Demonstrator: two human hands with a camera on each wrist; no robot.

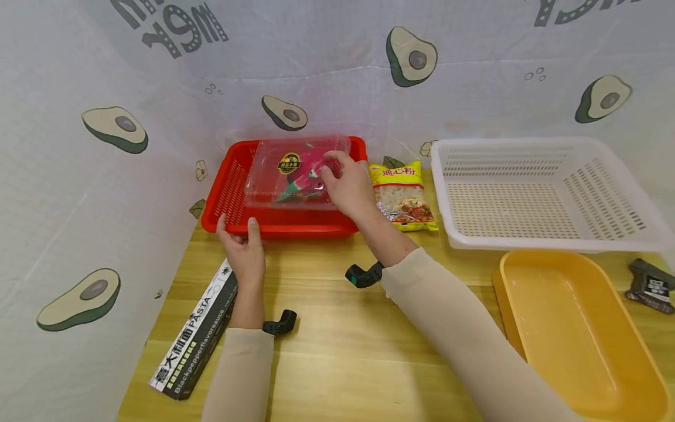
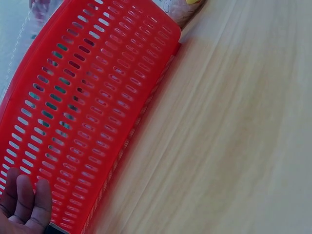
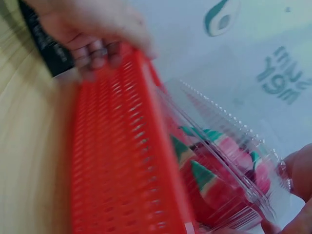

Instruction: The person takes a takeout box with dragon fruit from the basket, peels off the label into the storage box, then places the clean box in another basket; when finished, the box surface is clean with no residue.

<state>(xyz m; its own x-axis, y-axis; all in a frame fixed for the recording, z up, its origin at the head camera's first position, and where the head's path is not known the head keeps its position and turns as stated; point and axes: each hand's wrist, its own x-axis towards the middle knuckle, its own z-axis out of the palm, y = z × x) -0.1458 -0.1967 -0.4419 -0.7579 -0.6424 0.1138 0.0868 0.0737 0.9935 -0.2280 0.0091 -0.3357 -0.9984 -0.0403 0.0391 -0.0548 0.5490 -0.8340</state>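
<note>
At the back left stands a slotted red plastic basket. My left hand grips its near left rim, with the thumb over the edge and the fingers against the outer wall. A clear plastic clamshell box lies tilted in the basket. Inside it are pink-red pieces with green ends, and a black and gold label is on its lid. My right hand holds the box by its right end, thumb and fingers about the edge. Part of that end is hidden behind the hand.
A long black and white pasta box lies at the left below my left hand. A yellow bag of macaroni leans right of the red basket. Farther right are a white basket, a yellow bin and a dark packet.
</note>
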